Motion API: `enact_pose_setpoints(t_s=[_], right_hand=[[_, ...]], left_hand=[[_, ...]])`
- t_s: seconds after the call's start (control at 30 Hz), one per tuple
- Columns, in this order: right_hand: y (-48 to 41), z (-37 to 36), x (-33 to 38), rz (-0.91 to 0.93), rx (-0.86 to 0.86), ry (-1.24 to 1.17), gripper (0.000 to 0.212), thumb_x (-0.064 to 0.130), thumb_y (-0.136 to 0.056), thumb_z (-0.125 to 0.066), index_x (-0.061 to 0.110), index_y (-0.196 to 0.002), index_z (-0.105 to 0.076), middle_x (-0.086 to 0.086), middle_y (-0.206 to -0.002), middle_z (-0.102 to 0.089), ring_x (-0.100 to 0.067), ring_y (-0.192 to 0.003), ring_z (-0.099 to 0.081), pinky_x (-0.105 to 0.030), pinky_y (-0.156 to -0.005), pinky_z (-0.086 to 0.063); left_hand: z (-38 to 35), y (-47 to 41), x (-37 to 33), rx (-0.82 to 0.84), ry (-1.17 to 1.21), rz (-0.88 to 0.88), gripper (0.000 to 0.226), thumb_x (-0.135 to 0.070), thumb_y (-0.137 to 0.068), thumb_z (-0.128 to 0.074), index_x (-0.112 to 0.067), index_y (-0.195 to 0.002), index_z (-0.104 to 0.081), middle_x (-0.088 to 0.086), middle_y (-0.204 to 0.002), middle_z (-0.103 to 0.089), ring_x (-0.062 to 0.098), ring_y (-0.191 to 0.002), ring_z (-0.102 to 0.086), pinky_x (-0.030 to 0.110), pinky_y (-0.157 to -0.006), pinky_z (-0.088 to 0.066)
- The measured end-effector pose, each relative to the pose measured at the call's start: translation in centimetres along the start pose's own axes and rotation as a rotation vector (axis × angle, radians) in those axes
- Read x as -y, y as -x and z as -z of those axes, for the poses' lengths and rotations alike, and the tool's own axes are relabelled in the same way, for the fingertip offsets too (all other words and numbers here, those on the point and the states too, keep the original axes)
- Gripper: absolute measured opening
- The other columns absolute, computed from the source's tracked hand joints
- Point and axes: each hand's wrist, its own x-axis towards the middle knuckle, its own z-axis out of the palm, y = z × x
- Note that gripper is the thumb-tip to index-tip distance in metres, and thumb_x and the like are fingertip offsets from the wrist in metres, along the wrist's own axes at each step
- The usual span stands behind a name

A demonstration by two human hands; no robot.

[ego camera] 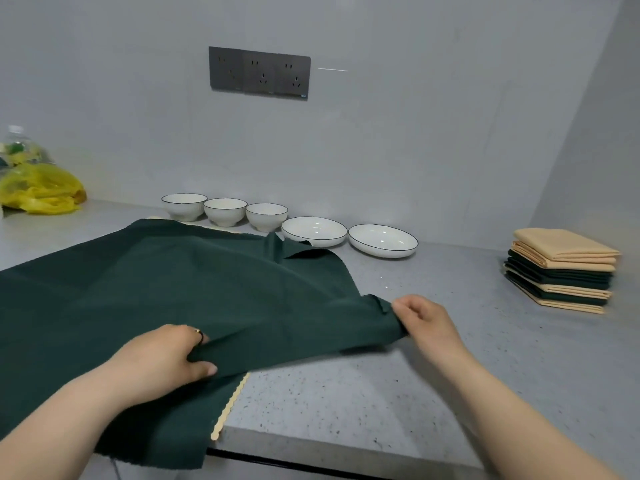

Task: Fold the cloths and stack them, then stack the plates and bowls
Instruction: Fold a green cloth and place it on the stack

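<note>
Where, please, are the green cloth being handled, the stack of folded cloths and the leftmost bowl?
green cloth (180, 282): head view, on its spread middle.
stack of folded cloths (564, 242): head view, on the top beige cloth.
leftmost bowl (183, 211): head view, on its outer front wall.

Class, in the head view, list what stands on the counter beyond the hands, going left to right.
The yellow bag → left bowl → middle bowl → right bowl → left plate → right plate → cloth stack.
</note>
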Motion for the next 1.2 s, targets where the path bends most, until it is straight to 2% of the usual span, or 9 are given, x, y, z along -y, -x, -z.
enact_pose_setpoints(t_s=[0.2, 0.33, 0.5, 0.67, 0.8, 0.87, 1.0, 1.1, 1.2], right_hand=[[4.1, 7.4, -3.2, -0.108, -0.035, 0.027, 0.033, 0.007, -0.092, -0.050, 0.012, -0.060, -0.054, 0.013, -0.043, -0.052, 0.005, -0.042, -0.044, -0.008, -0.045, -0.031], [6.6, 11.1, -5.0, -0.215, -0.069, 0.013, 0.030, 0.010, -0.092, -0.051, 0.009, -0.062, -0.057, 0.006, -0.052, -0.050, 0.000, -0.044, -0.040, -0.021, -0.051, -0.029], [8.5, 13.7, -5.2, -0.279, -0.098, -0.058, 0.031, 0.012, -0.092, -0.050, 0.008, -0.062, -0.056, 0.001, -0.054, -0.051, -0.003, -0.044, -0.043, -0.023, -0.052, -0.031], [6.4, 13.8, -5.2, -0.270, -0.205, -0.006, 0.028, 0.014, -0.092, -0.051, 0.006, -0.067, -0.060, -0.001, -0.060, -0.056, -0.015, -0.059, -0.045, -0.027, -0.055, -0.032], [3.0, 12.9, -5.8, -0.300, -0.274, 0.007, 0.027, 0.015, -0.093, -0.050, 0.007, -0.067, -0.056, -0.006, -0.066, -0.053, -0.018, -0.063, -0.044, -0.028, -0.057, -0.032], [1.0, 12.4, -6.1, -0.323, -0.314, 0.015, 0.028, 0.016, -0.093, -0.049, 0.009, -0.067, -0.055, -0.006, -0.066, -0.052, -0.017, -0.061, -0.044, -0.027, -0.055, -0.032], [-2.2, 11.1, -6.1, -0.357, -0.332, 0.007, 0.023, 0.021, -0.093, -0.049, 0.010, -0.074, -0.056, -0.007, -0.075, -0.056, -0.015, -0.062, -0.046, -0.026, -0.055, -0.035], [-3.7, 9.7, -6.3, -0.362, -0.183, -0.002, 0.014, 0.028, -0.088, -0.059, 0.014, -0.090, -0.061, -0.003, -0.093, -0.059, -0.015, -0.080, -0.055, -0.026, -0.068, -0.043], [-4.9, 9.0, -7.5, -0.310, -0.094, 0.205, 0.035, 0.021, -0.082, -0.067, 0.013, -0.114, -0.057, 0.000, -0.112, -0.054, -0.013, -0.105, -0.050, -0.022, -0.085, -0.036]], left_hand=[[0.0, 0.2, -6.5, 0.152, 0.007, -0.243, 0.028, -0.042, -0.088, -0.053, -0.024, -0.107, -0.064, -0.010, -0.105, -0.066, 0.008, -0.099, -0.060, 0.018, -0.083, -0.046], [1.0, 1.0, -10.5, 0.300, -0.024, -0.413, 0.030, -0.044, -0.088, -0.053, -0.024, -0.066, -0.047, -0.014, -0.069, -0.048, -0.002, -0.062, -0.045, 0.006, -0.055, -0.032], [2.8, 0.0, -12.5, 0.585, 0.049, -0.503, 0.021, -0.033, -0.087, -0.060, -0.019, -0.102, -0.064, -0.019, -0.085, -0.064, 0.002, -0.079, -0.059, 0.012, -0.075, -0.045], [3.6, -4.3, -13.4, 0.261, -0.184, -0.319, 0.030, -0.035, -0.086, -0.059, -0.013, -0.107, -0.059, -0.004, -0.093, -0.058, 0.016, -0.089, -0.054, 0.023, -0.066, -0.037], [1.9, -8.0, -14.0, -0.070, -0.341, -0.171, 0.019, -0.030, -0.093, -0.046, -0.021, -0.077, -0.046, -0.005, -0.076, -0.046, 0.019, -0.110, -0.053, 0.032, -0.104, -0.028], [0.6, -9.7, -14.1, -0.168, -0.386, -0.137, 0.017, -0.028, -0.096, -0.039, -0.019, -0.092, -0.054, -0.004, -0.079, -0.048, 0.019, -0.111, -0.052, 0.040, -0.116, -0.010], [-2.1, -12.5, -13.4, -0.188, -0.320, -0.060, 0.029, -0.023, -0.098, -0.032, -0.016, -0.114, -0.056, -0.001, -0.114, -0.060, 0.017, -0.114, -0.051, 0.035, -0.116, -0.009], [-3.6, -14.0, -12.7, -0.180, -0.187, -0.044, 0.030, -0.021, -0.098, -0.030, -0.019, -0.120, -0.050, -0.002, -0.121, -0.058, 0.016, -0.114, -0.053, 0.031, -0.115, -0.013], [-4.1, -14.9, -12.5, -0.213, -0.154, -0.043, 0.027, -0.021, -0.098, -0.031, -0.019, -0.118, -0.049, -0.004, -0.119, -0.058, 0.015, -0.112, -0.055, 0.031, -0.114, -0.013]])
